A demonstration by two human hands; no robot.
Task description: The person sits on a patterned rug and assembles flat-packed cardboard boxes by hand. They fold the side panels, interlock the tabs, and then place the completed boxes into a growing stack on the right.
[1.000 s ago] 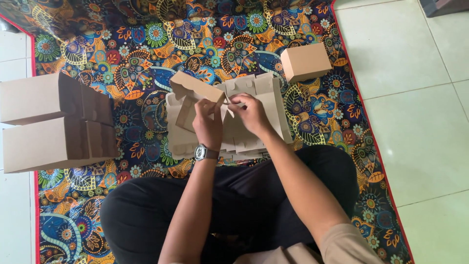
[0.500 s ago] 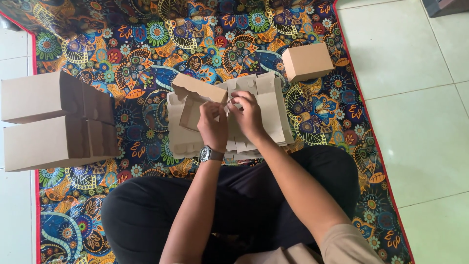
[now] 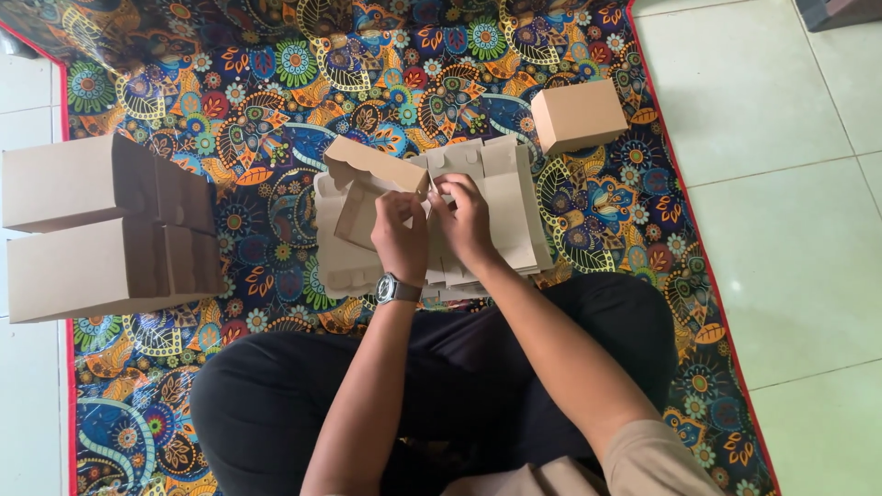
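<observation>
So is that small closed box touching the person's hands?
No, the small box sits apart on the mat, up and right of both hands.

Centre of the frame: half-folded brown cardboard box [image 3: 372,179] over a stack of flat box blanks [image 3: 501,207]. Upper right: small closed brown carton [image 3: 579,116]. Left edge: two long brown cartons [image 3: 92,230], stacked side by side.
</observation>
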